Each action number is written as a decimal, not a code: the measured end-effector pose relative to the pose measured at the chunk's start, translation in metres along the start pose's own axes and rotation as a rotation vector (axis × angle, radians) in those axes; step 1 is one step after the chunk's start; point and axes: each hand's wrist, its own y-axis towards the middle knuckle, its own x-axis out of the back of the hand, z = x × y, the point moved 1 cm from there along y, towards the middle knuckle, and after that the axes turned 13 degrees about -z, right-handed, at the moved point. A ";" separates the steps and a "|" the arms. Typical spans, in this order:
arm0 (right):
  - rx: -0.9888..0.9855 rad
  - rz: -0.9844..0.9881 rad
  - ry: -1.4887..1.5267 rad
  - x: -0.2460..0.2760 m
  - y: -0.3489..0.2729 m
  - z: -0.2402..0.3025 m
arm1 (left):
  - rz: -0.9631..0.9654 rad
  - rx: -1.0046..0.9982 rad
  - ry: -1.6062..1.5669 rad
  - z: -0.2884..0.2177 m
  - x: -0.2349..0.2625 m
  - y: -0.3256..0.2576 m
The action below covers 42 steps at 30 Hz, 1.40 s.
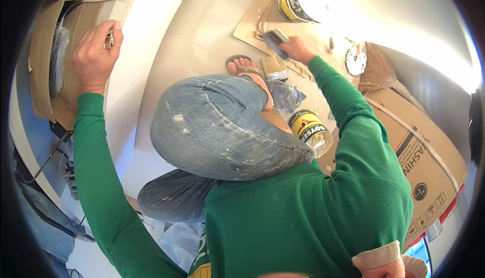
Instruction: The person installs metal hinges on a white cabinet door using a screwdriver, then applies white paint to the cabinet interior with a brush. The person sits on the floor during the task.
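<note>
Flat grey-bladed scraper (pixel 272 38) lay on the smeared brown cardboard sheet (pixel 252 22) on the floor, gripped by the right hand (pixel 295 49). Left hand (pixel 95 55), well apart, was closed around a small metal object (pixel 109 40) against the white wall (pixel 136 50).

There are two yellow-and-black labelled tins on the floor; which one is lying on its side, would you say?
The smaller tin beside the bent knee, below the loose paintbrush, lies on its side. The larger tin stands upright on the cardboard sheet, beyond the right hand.
</note>
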 end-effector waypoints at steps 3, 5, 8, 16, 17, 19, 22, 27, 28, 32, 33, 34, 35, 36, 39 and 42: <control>-0.066 -0.388 -0.048 0.001 -0.059 -0.068 | -0.023 -0.048 0.043 0.003 -0.001 -0.002; -0.118 -0.654 -0.118 -0.011 -0.091 -0.093 | -0.006 -0.029 0.041 0.005 -0.002 -0.004; -0.018 -0.464 0.031 -0.061 -0.122 -0.094 | 0.006 -0.026 0.042 0.006 -0.003 -0.003; -0.522 -0.360 0.042 -0.152 -0.110 -0.076 | 0.024 0.000 0.052 0.006 -0.003 -0.005; -0.535 -0.286 0.149 -0.148 -0.107 -0.079 | 0.002 -0.018 0.053 0.006 -0.003 -0.005; -0.600 -0.107 0.364 -0.136 -0.103 -0.085 | -0.005 -0.011 0.070 0.006 -0.004 -0.005; -0.423 -0.172 0.186 -0.110 -0.106 -0.080 | 0.027 0.040 0.034 0.006 -0.003 -0.006; 0.012 -0.375 0.221 -0.054 -0.116 -0.038 | 0.008 0.005 0.065 0.004 -0.002 -0.005; 0.012 -0.350 0.279 -0.039 -0.110 -0.029 | 0.027 0.009 0.092 0.004 -0.002 -0.005; 0.153 -0.208 0.337 -0.001 -0.061 0.002 | -0.016 0.003 0.059 0.000 -0.002 -0.003; 0.105 -0.253 0.233 -0.003 -0.043 0.008 | -0.008 0.004 0.067 0.000 -0.002 -0.003; 0.089 -0.311 0.146 -0.010 -0.025 0.014 | 0.006 0.010 0.079 0.000 -0.002 -0.003; 0.078 -0.345 0.066 -0.019 -0.014 0.015 | -0.009 -0.006 0.068 -0.001 -0.001 -0.003; 0.102 -0.417 0.029 -0.032 -0.006 0.015 | -0.020 -0.016 0.065 -0.001 -0.001 -0.002; 0.053 -0.459 -0.028 -0.070 -0.003 0.006 | -0.033 -0.007 0.046 -0.001 -0.001 -0.002; 0.091 -0.372 -0.236 -0.087 -0.024 -0.011 | -0.034 -0.015 0.029 0.000 -0.001 -0.002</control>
